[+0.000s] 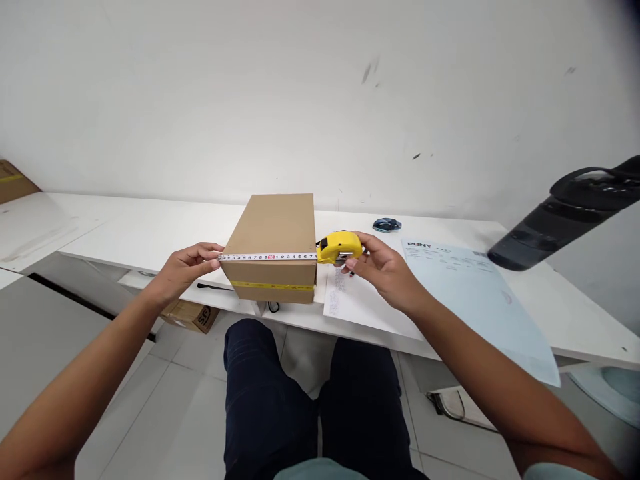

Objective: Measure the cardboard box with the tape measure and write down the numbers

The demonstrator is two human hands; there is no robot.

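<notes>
A brown cardboard box [280, 223] with a yellow tape strip low on its front sits at the desk's front edge. Across its near top edge stretches the white blade of a tape measure [341, 247]. My right hand [385, 270] grips the yellow case just right of the box. At the box's left corner, my left hand [187, 267] pinches the blade's end between thumb and fingers. The printed numbers run from left to right, with a red 10 near the middle.
Papers [450, 287] and a white sheet [360, 303] lie on the white desk [125, 223] at right. A dark bottle [565, 213] leans there. A small dark patterned object [387, 225] lies behind. Below stands another carton [193, 315].
</notes>
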